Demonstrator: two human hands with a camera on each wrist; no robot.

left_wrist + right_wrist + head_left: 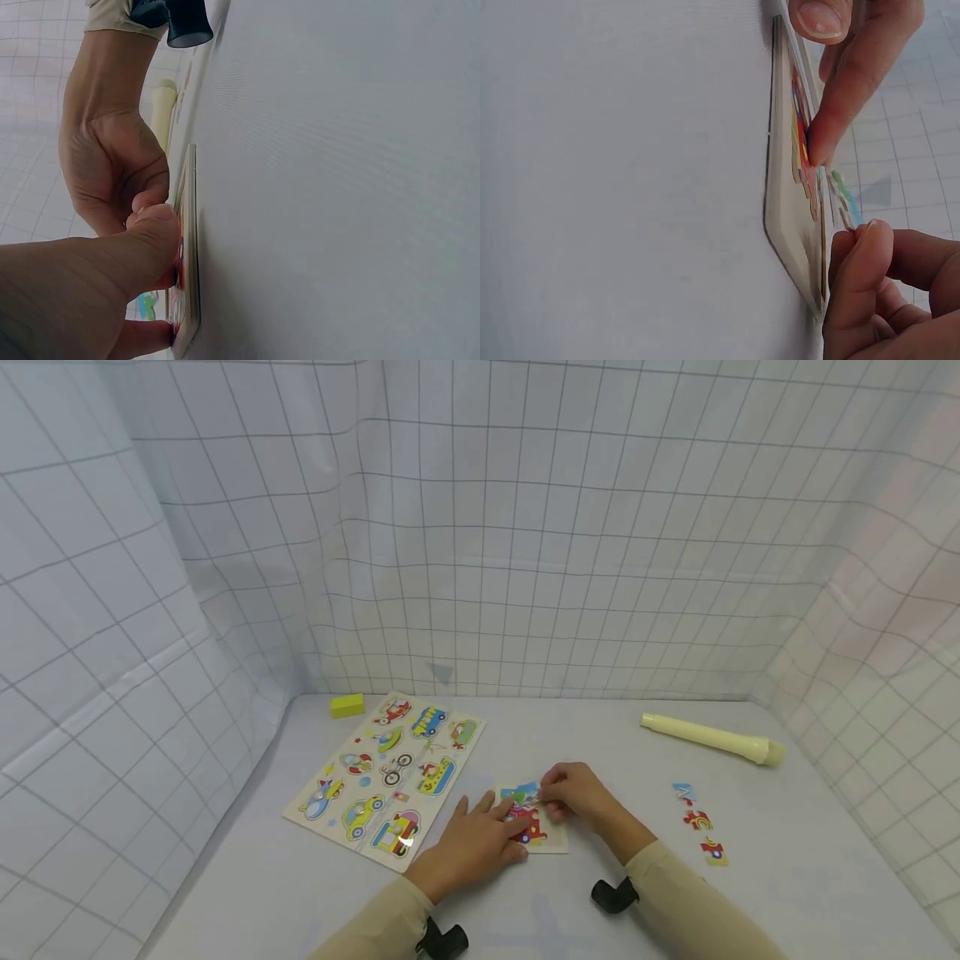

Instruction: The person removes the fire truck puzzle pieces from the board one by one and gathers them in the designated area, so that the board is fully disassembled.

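A small jigsaw puzzle board [557, 843] with a partly assembled colourful picture lies flat on the table. My left hand [476, 845] rests on its left side with fingers spread; in the right wrist view one fingertip presses on the red pieces [802, 142]. Over the board's upper right, my right hand [581, 793] pinches a blue-and-green puzzle piece [845, 193] between thumb and forefinger. That piece is tilted up from the board, its lower edge close to the assembled pieces. In the left wrist view the two hands nearly meet over the board.
Several loose puzzle pieces [697, 820] lie in a column to the right. A larger vehicle peg puzzle [382, 781] lies on the left, with a yellow block [347, 706] behind it. A pale yellow stick-like object [705, 737] lies at the back right. Gridded curtains [570, 527] surround the table.
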